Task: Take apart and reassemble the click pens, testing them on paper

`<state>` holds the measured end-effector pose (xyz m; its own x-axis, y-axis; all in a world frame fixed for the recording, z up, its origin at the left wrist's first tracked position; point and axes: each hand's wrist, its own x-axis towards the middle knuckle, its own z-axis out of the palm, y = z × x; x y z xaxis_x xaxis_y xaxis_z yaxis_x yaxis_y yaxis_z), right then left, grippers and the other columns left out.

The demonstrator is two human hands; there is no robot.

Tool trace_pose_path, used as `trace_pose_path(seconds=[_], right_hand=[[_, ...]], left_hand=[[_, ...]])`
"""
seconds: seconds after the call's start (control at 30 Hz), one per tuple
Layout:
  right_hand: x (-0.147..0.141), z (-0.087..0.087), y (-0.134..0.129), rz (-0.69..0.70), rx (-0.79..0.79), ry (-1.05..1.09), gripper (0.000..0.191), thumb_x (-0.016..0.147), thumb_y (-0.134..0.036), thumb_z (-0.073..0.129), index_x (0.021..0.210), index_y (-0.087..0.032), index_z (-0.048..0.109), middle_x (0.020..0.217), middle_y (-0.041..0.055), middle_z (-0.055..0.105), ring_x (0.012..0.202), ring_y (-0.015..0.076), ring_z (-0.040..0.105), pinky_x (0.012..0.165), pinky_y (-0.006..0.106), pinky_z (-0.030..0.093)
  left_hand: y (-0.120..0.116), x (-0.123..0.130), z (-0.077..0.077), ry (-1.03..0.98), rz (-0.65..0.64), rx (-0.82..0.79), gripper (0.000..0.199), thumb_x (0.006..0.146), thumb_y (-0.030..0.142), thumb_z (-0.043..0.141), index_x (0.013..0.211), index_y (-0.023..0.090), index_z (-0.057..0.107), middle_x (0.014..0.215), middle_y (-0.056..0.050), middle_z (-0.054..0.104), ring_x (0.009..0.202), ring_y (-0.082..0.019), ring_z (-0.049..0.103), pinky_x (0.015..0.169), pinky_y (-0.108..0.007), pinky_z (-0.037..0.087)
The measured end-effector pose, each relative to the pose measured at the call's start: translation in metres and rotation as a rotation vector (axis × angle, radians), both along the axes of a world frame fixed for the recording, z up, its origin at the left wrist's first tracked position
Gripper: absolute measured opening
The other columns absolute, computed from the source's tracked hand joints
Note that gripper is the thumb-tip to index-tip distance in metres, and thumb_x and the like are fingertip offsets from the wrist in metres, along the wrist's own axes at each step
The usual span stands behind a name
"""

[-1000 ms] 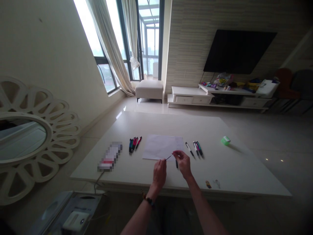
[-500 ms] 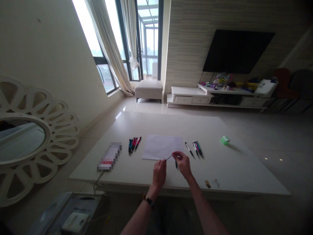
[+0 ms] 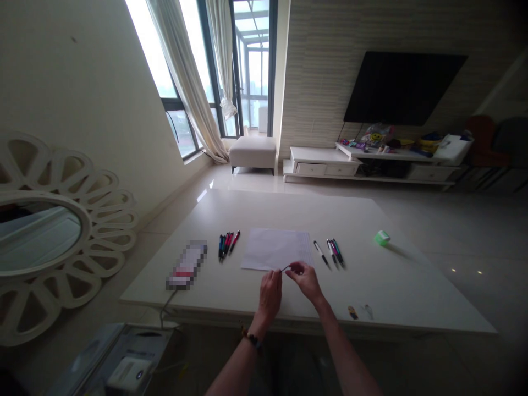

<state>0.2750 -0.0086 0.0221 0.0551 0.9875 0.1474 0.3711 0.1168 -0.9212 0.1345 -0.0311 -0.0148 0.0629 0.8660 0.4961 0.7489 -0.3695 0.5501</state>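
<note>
Both hands meet over the near edge of a white paper sheet (image 3: 274, 247) on the white table. My left hand (image 3: 270, 291) is closed around a thin dark rod (image 3: 285, 269), whose end sticks out toward the right. The fingertips of my right hand (image 3: 305, 279) pinch the rod's other end. Whether the rod is a whole pen or a part of one is too small to tell. Several pens (image 3: 226, 245) lie left of the paper. To its right are a white and black pen (image 3: 320, 252) and a small group of pens (image 3: 335, 253).
A pixelated flat object (image 3: 187, 265) with a cable lies on the table (image 3: 412, 297) at the left. A green container (image 3: 382, 238) stands at the right. Two small items, one yellowish and dark (image 3: 352, 312), lie near the front edge. A white box (image 3: 130, 375) sits below left.
My right hand has come slightly lower and closer to my left hand, and less of the thin rod shows between them. The dark piece seen under my right hand is now out of sight.
</note>
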Motion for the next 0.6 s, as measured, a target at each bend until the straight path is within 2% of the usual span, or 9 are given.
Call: trace_pose_path(seconds=[0.1, 0.17, 0.23, 0.3, 0.47, 0.53, 0.6], right_hand=[[0.008, -0.011, 0.003, -0.223, -0.117, -0.334, 0.027, 0.069, -0.046, 0.062, 0.071, -0.018, 0.061, 0.065, 0.0080, 0.066, 0.061, 0.0198, 0.061, 0.056, 0.028, 0.043], [0.012, -0.018, 0.006, -0.262, -0.195, -0.479, 0.021, 0.069, -0.040, 0.062, 0.069, -0.019, 0.060, 0.067, 0.0095, 0.067, 0.063, 0.0209, 0.062, 0.056, 0.028, 0.041], [0.014, -0.022, 0.010, -0.251, -0.221, -0.492, 0.016, 0.068, -0.035, 0.062, 0.066, -0.020, 0.058, 0.067, 0.0102, 0.067, 0.063, 0.0211, 0.063, 0.056, 0.027, 0.041], [0.015, -0.021, 0.013, -0.242, -0.186, -0.353, 0.018, 0.070, -0.036, 0.060, 0.062, -0.019, 0.057, 0.064, 0.0102, 0.067, 0.062, 0.0205, 0.063, 0.054, 0.026, 0.042], [0.012, 0.001, 0.007, -0.222, -0.038, 0.320, 0.034, 0.078, -0.049, 0.050, 0.073, -0.016, 0.055, 0.056, 0.0039, 0.062, 0.045, 0.0146, 0.056, 0.040, 0.022, 0.040], [0.008, 0.012, 0.001, -0.225, 0.029, 0.447, 0.034, 0.078, -0.049, 0.052, 0.077, -0.016, 0.055, 0.059, 0.0034, 0.063, 0.046, 0.0131, 0.056, 0.039, 0.021, 0.040], [0.003, 0.020, -0.004, -0.229, 0.078, 0.471, 0.033, 0.078, -0.049, 0.054, 0.078, -0.015, 0.055, 0.063, 0.0039, 0.064, 0.048, 0.0124, 0.056, 0.038, 0.019, 0.040]], left_hand=[[0.001, 0.000, -0.001, -0.006, 0.000, 0.007, 0.022, 0.092, 0.025, 0.030, 0.095, 0.021, 0.051, 0.078, -0.003, 0.054, 0.074, -0.015, 0.051, 0.068, -0.029, 0.042], [0.002, 0.000, -0.001, -0.007, 0.002, 0.010, 0.022, 0.092, 0.025, 0.030, 0.096, 0.021, 0.051, 0.078, -0.003, 0.055, 0.074, -0.015, 0.051, 0.068, -0.029, 0.042], [0.002, 0.000, -0.002, -0.007, 0.005, 0.005, 0.022, 0.092, 0.025, 0.030, 0.096, 0.021, 0.052, 0.078, -0.003, 0.055, 0.074, -0.015, 0.051, 0.068, -0.029, 0.042], [0.002, 0.000, -0.001, -0.008, 0.003, -0.001, 0.023, 0.092, 0.025, 0.029, 0.095, 0.021, 0.052, 0.078, -0.003, 0.055, 0.073, -0.015, 0.051, 0.067, -0.029, 0.042], [0.001, 0.000, 0.000, -0.011, -0.010, -0.019, 0.022, 0.092, 0.024, 0.030, 0.093, 0.021, 0.051, 0.078, -0.003, 0.055, 0.074, -0.015, 0.052, 0.068, -0.028, 0.042], [0.001, 0.000, 0.001, -0.011, -0.012, -0.023, 0.021, 0.092, 0.024, 0.031, 0.092, 0.021, 0.051, 0.078, -0.003, 0.055, 0.074, -0.015, 0.052, 0.067, -0.028, 0.042], [0.001, 0.000, 0.002, -0.009, -0.016, -0.020, 0.020, 0.091, 0.024, 0.031, 0.092, 0.021, 0.051, 0.078, -0.003, 0.055, 0.074, -0.015, 0.052, 0.068, -0.027, 0.042]])
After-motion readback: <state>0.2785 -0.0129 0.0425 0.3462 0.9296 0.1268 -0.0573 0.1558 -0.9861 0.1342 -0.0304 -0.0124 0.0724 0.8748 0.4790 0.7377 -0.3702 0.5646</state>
